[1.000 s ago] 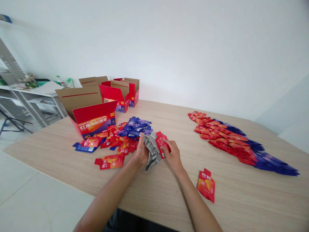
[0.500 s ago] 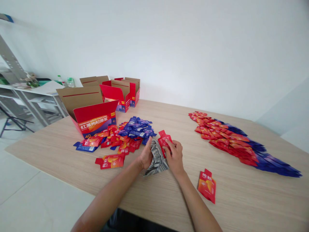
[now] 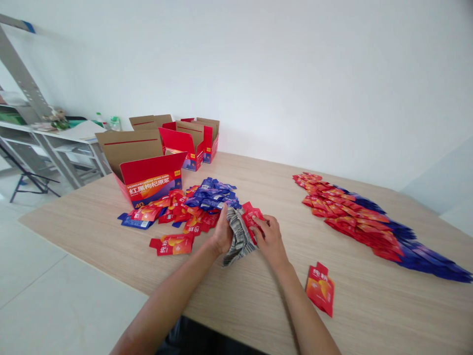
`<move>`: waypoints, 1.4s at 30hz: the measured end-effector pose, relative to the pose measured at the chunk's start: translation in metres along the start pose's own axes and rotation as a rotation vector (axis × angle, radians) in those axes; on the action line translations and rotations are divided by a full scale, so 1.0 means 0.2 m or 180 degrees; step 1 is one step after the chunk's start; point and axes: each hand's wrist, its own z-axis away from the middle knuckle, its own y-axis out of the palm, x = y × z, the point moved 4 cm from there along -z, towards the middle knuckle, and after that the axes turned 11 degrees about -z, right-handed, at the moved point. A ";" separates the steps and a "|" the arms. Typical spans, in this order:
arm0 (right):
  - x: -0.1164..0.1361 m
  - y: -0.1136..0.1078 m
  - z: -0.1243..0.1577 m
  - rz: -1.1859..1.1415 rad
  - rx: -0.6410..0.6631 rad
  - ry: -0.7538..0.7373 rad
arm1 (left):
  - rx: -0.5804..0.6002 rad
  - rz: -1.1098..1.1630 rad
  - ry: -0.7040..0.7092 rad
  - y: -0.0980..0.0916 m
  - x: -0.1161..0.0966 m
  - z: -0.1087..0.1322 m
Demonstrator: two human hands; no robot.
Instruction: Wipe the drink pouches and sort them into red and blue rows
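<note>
My left hand (image 3: pixel 222 234) is closed round a grey striped cloth (image 3: pixel 239 241), with the thumb up along its edge. My right hand (image 3: pixel 272 241) pinches a red pouch (image 3: pixel 250 213), spout end pointing away from me, and its lower left side lies against the cloth. Just beyond my left hand is a loose heap of blue pouches (image 3: pixel 212 195) and red pouches (image 3: pixel 179 206). One red pouch (image 3: pixel 173 245) lies at the near edge of that heap. Another single red pouch (image 3: pixel 320 290) rests flat to the right of my right forearm.
Overlapping rows of red pouches (image 3: pixel 354 217) and blue pouches (image 3: pixel 432 261) lie along the table's right side. A red carton (image 3: pixel 153 172) with raised flaps stands behind the heap, with more open cartons (image 3: pixel 195 143) behind it. A white wall borders the wooden table (image 3: pixel 266 301).
My hands stay together with the cloth and the red pouch, which has shifted slightly against the cloth. The whole view has turned a little to the left.
</note>
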 end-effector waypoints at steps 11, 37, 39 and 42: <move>0.03 0.03 0.03 0.0258 -0.0072 -0.0184 | -0.0094 0.0304 0.0193 -0.01 -0.09 0.02; 0.14 0.09 0.01 -0.0635 0.0426 0.0084 | -0.0438 0.0282 0.0279 -0.02 0.01 0.00; 0.15 0.09 0.01 -0.0721 0.0511 0.0034 | -0.0506 0.0282 0.0445 -0.02 -0.04 0.01; 0.16 0.09 0.00 -0.0853 0.0564 0.0008 | -0.0573 0.0268 0.0635 -0.02 -0.09 0.02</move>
